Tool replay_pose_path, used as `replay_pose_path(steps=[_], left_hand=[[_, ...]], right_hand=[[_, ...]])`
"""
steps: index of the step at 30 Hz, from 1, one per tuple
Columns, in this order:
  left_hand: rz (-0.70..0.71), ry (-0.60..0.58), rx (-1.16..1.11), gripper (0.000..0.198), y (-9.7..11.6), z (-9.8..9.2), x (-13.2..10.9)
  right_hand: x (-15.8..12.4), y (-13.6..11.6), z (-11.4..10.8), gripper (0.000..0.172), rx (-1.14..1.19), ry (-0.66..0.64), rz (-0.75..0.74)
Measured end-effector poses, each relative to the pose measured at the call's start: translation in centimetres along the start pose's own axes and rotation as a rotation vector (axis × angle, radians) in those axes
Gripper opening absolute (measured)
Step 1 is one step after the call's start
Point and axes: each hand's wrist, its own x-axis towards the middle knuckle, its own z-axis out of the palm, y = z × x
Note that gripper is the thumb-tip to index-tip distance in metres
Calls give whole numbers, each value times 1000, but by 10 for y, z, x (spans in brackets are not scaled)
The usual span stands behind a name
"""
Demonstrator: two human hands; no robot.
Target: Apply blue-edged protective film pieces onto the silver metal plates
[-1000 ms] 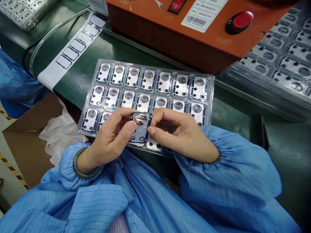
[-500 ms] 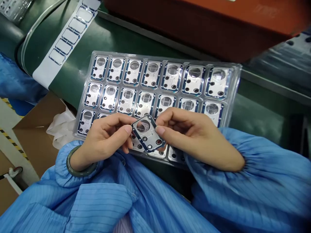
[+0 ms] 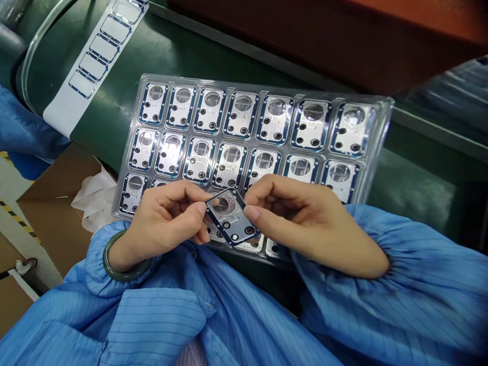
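Note:
Both hands pinch one small metal plate [image 3: 230,216] with a blue rim, a round window and dark holes. My left hand [image 3: 168,218] grips its left edge with thumb and fingers closed. My right hand [image 3: 301,216] grips its right edge the same way. The plate is tilted and held just above the near edge of a clear plastic tray [image 3: 375,147]. The tray holds rows of several identical plates. A green bangle [image 3: 114,267] circles my left wrist. Both arms wear blue striped sleeves.
The tray lies on a dark green bench [image 3: 160,56]. A white backing strip [image 3: 91,61] with blue-outlined labels runs along the upper left. An orange machine housing [image 3: 343,35] stands behind the tray. A cardboard box [image 3: 57,213] with white plastic sits at the lower left.
The held plate has turned from facing me upright to a tilted, rotated pose. The camera view has dropped, so the orange machine's switches have left the frame.

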Motion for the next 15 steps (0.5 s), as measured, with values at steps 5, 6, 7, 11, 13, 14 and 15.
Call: replay_pose_path(steps=[5,6,7,11,13,14,15], left_hand=[[13,-2,-1,6,1,1,-1],[12,-1,6,6,0,1,-1],[12,-1,12,7,0,1,-1],[15,3,16,9,-1,1,-1],[14,10,7,9,-2,1,-1],[14,13,-2,9,-2,2,-1],[12,16,-9,9,-2,2,-1]], right_hand=[[0,1,-1,13,-9,-27,-31],[0,1,-1,14,-10,-23,-36],[0,1,-1,15,-13,-18,-37],[0,0,0,16,-10,-13,-24],[0,-1,0,16,-2,-15,-17],[0,-1,0,16,5,-16,-19],[0,-1,0,16,12,-18,-20]])
